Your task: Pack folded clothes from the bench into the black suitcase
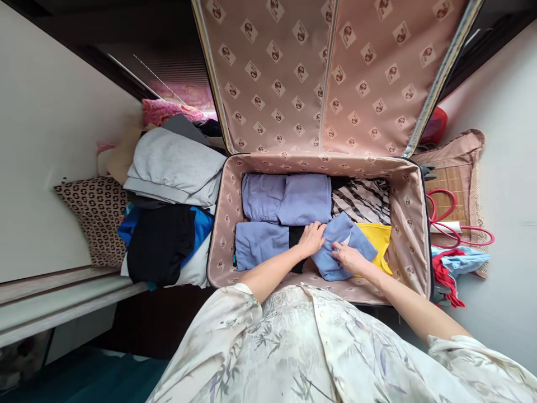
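Your suitcase stood open, its pink patterned lid raised at the back, and took up the most room. Next in bulk, just left of the suitcase, were folded grey clothing and a black garment, with a patterned cushion farther out on the suitcase's left. Inside the suitcase, lavender clothes lay folded at the back left and a striped garment at the back right, while a folded blue bundle filled the front left. The light-blue garment that you were handling lay in the front part of the suitcase, right of its middle, partly over a smaller yellow cloth. Smallest were your hands: your left hand touched the garment's left edge, and your right hand rested on its middle with fingers bent; you could not tell whether either grip was clenched on the fabric or merely pressing it.
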{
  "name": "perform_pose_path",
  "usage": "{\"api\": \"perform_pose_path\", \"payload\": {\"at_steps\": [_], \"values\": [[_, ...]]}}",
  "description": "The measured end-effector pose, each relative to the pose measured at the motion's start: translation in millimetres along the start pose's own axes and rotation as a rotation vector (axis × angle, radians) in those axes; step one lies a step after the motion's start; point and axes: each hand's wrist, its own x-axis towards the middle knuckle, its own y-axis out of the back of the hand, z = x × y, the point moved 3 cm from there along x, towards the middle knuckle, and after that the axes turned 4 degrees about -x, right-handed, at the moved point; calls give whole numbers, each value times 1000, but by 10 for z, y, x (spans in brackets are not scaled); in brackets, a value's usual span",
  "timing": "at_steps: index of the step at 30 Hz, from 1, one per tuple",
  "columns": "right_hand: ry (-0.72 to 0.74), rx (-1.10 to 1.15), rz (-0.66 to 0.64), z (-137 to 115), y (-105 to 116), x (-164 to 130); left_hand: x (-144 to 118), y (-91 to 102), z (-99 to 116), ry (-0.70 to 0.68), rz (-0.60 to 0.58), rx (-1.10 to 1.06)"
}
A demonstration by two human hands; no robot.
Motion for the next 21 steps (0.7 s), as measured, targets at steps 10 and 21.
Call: {"api": "perform_pose_path", "payload": {"at_steps": [10, 21], "values": [[-173, 207, -15, 38, 29, -670, -83, -144, -28, 332, -47, -475], [-18, 74, 600, -220, 742, -994, -867, 824, -128, 167, 266, -1394]]}}
